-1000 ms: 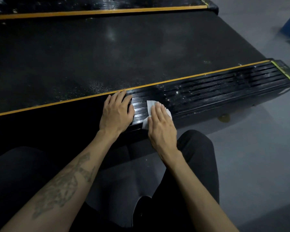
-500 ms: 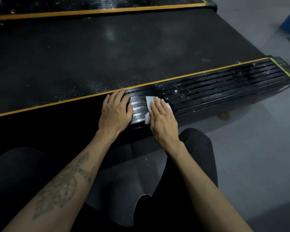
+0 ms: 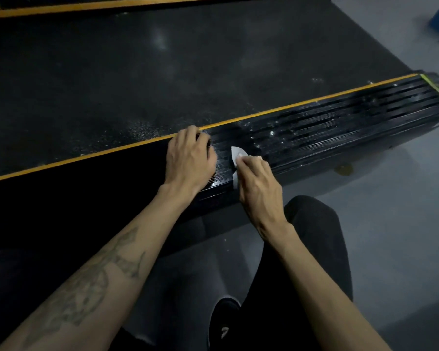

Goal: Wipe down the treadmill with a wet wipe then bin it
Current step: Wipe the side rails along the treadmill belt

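Since a second ago, the right hand [image 3: 257, 183] is curling from flat to pinching the wet wipe [image 3: 238, 154] on the treadmill's near side rail [image 3: 340, 133]; the left hand [image 3: 190, 158] is still resting beside it, fingers bent, gripping nothing. Specks are still dotting the rail's right stretch, so wiping and binning are remaining

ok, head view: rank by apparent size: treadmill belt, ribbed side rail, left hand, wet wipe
1. treadmill belt
2. ribbed side rail
3. left hand
4. wet wipe, mostly hidden under the right hand, so its true size is unsure.
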Demonstrator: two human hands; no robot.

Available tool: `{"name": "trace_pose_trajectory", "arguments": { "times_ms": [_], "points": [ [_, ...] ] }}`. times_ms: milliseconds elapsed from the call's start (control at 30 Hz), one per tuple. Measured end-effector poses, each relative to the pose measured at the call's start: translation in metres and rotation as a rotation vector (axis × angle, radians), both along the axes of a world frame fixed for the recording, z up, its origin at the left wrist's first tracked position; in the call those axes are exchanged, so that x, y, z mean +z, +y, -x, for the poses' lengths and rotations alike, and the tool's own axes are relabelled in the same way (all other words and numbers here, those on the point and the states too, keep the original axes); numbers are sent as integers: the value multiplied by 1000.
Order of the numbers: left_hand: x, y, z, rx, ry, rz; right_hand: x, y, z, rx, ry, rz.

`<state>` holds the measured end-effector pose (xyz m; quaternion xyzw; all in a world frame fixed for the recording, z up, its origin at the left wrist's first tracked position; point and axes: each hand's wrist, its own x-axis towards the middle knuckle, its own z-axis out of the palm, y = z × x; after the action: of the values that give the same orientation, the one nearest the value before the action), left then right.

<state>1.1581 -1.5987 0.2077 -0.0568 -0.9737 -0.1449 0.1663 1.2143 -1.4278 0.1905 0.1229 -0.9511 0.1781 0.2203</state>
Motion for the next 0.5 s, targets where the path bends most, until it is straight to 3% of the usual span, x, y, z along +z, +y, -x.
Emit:
{"name": "trace_pose_trajectory", "arguments": {
  "times_ms": [200,500],
  "points": [
    [-14,19,10,-18,-81,3,-13,1,5,-39,10,4],
    [-8,31,-14,39,-256,43,-1,9,-9,7,-206,-58]
  ]
}}
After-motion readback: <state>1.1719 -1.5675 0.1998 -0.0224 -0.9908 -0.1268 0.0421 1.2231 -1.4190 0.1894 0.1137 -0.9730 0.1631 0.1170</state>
